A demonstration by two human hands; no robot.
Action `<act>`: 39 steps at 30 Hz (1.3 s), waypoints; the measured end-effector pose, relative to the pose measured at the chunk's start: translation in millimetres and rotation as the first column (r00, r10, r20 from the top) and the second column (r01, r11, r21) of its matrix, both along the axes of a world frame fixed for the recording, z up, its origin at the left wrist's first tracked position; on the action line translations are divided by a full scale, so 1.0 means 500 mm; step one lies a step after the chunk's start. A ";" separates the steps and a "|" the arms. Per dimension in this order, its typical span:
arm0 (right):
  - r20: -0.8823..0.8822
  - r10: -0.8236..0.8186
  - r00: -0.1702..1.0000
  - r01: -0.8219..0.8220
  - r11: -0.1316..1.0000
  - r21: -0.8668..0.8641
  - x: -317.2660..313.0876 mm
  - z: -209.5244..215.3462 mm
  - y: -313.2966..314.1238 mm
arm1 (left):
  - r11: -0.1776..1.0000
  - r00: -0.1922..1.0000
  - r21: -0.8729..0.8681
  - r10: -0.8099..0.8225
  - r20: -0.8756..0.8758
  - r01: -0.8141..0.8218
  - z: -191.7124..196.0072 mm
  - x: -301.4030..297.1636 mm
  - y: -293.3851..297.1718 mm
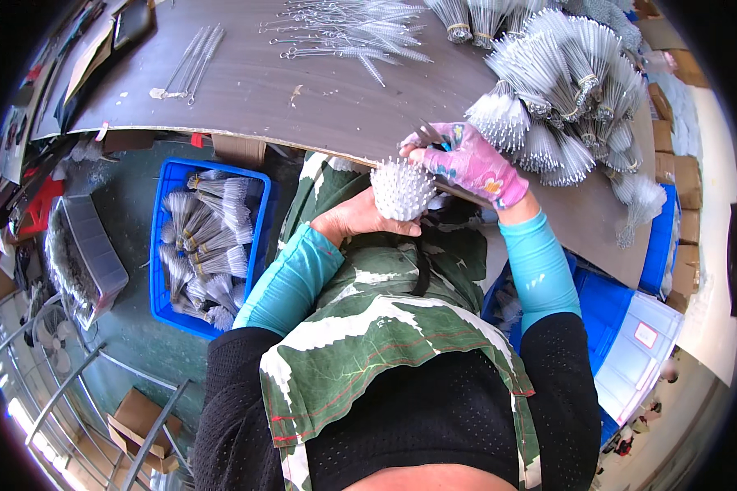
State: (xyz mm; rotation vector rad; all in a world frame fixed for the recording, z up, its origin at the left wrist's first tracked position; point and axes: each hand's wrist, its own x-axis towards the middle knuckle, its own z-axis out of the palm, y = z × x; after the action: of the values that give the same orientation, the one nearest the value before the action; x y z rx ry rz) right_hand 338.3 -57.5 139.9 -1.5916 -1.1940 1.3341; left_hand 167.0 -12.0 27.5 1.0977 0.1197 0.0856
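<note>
My left hand is closed around a bundle of white-bristled wire brushes, held at the table's front edge with the rounded white tips facing up. Just to its right, my right hand wears a pink flowered glove and is closed on a small dark-bladed hand tool with a bit of blue on it. The glove hides most of that tool, so its exact kind does not show. The tool's points are apart from the bundle, above and right of it.
Tied brush bundles are piled on the table at the right. Loose brushes lie at the far middle, a few more at the far left. A blue crate of bundles stands on the floor at left; blue bins stand at right.
</note>
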 end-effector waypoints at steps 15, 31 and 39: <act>-0.036 -0.163 0.986 0.166 0.947 0.275 -0.046 -0.031 0.000 | 0.994 0.999 -0.104 -0.024 -0.025 0.021 0.029 -0.022 0.027; -0.330 -0.579 0.746 0.646 0.509 0.569 0.035 0.014 0.230 | 0.958 0.957 0.079 0.282 -0.071 -0.276 -0.008 -0.045 -0.016; -0.051 -0.724 0.688 0.550 0.474 0.687 0.007 -0.027 0.153 | 0.950 0.957 0.141 0.287 -0.041 -0.279 0.012 -0.045 -0.011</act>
State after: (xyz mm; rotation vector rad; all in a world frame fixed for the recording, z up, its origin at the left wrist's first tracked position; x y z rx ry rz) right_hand 341.7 18.9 126.3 -1.4389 -0.8794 0.1462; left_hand 144.5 -17.3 33.4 1.2119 0.3309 0.3224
